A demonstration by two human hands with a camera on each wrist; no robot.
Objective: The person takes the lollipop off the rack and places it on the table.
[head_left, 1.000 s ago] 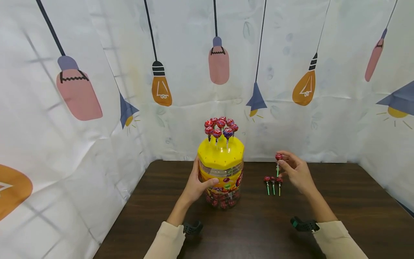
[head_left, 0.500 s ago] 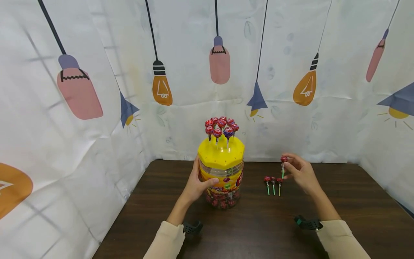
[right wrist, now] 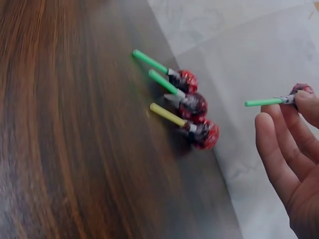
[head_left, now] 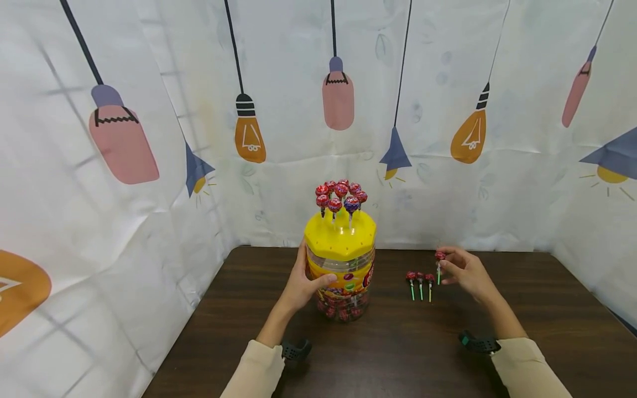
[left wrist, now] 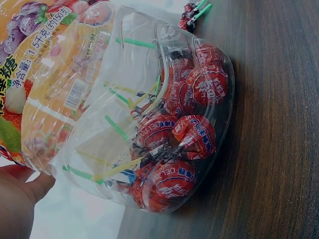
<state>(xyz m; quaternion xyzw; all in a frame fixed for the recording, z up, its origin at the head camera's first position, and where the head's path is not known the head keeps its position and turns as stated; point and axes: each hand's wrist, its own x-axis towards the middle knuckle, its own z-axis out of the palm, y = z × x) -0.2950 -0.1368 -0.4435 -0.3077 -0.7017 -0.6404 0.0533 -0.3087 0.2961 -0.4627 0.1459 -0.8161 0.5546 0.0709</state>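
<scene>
My left hand [head_left: 304,284] grips the side of a clear candy jar [head_left: 343,276] with a yellow lid [head_left: 338,239]. Several lollipops [head_left: 340,190] stand upright in the lid's top. More red-wrapped lollipops [left wrist: 172,179] lie in the bottom of the jar, as the left wrist view shows. Between thumb and fingers my right hand [head_left: 465,271] pinches one red lollipop [right wrist: 266,103] near its head, its green stick pointing down in the head view. Just left of that hand, three lollipops [head_left: 420,284] lie side by side on the table, two on green sticks and one on a yellow stick.
The dark wooden table [head_left: 378,354] reaches back to a white curtain [head_left: 293,210] printed with lamps. A black band [head_left: 297,350] sits on the left wrist and another band [head_left: 479,344] on the right.
My right hand, still pinching the lollipop, has moved right and lowered toward the table beside the row of three. The left hand and the jar have stayed in place.
</scene>
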